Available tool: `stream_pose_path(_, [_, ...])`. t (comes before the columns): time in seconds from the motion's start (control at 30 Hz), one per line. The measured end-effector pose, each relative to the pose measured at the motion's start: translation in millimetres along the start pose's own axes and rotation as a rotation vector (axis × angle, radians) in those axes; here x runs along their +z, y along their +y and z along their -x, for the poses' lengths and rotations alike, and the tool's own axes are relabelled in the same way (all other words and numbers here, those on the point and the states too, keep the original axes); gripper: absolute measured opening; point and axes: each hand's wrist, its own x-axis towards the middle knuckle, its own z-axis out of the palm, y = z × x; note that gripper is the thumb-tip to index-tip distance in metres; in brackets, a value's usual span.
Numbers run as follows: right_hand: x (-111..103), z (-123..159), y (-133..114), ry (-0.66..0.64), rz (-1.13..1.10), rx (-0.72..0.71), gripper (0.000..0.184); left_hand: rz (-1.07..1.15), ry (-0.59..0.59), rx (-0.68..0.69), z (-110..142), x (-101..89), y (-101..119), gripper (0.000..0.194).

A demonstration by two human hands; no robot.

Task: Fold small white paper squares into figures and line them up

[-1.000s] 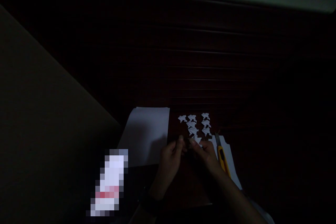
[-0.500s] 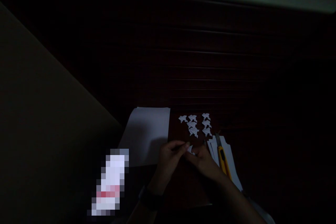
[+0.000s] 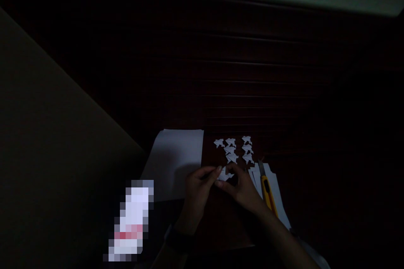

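A small folded white paper figure [image 3: 224, 174] is held between my two hands above the dark table. My left hand [image 3: 199, 187] pinches its left side between thumb and fingers. On its other side, the curved fingers and thumb of my right hand [image 3: 243, 187] grip it. Just beyond my hands, several similar folded paper figures [image 3: 231, 150] lie in two groups, their shapes pointed and frog-like. The picture is dark, so the fine folds cannot be made out.
A stack of white paper sheets [image 3: 176, 147] lies to the left. On the right, a yellow utility knife [image 3: 267, 191] with its blade out rests on cut white paper pieces [image 3: 279, 197]. A blurred-out bright object [image 3: 134, 210] is at lower left. Dark slatted wood [image 3: 240, 63] rises behind.
My right fingers have lifted and curled over the paper figure, which shows more between my hands. Both hands have shifted slightly left.
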Motion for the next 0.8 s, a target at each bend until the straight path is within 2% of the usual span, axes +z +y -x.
stream_pose_path(0.1, [-0.1, -1.3, 4.1, -0.092, -0.13, 0.046, 0.025, 0.001, -0.022, -0.019, -0.9, -0.4, 0.2, 0.023])
stream_pose_path(0.2, [-0.9, -0.5, 7.8, -0.145, -0.203, 0.082, 0.031, -0.028, -0.053, -0.013, -1.7, -1.2, 1.3, 0.025])
stream_pose_path(0.43, [-1.7, 5.7, 7.4, -0.196, -0.302, 0.161, 0.031, -0.087, -0.249, -0.073, 0.1, -3.9, 8.3, 0.022])
stream_pose_path(0.8, [6.0, 4.6, 7.9, -0.179, -0.569, 0.242, 0.023, -0.036, -0.225, -0.033, 2.8, -1.2, 7.4, 0.019])
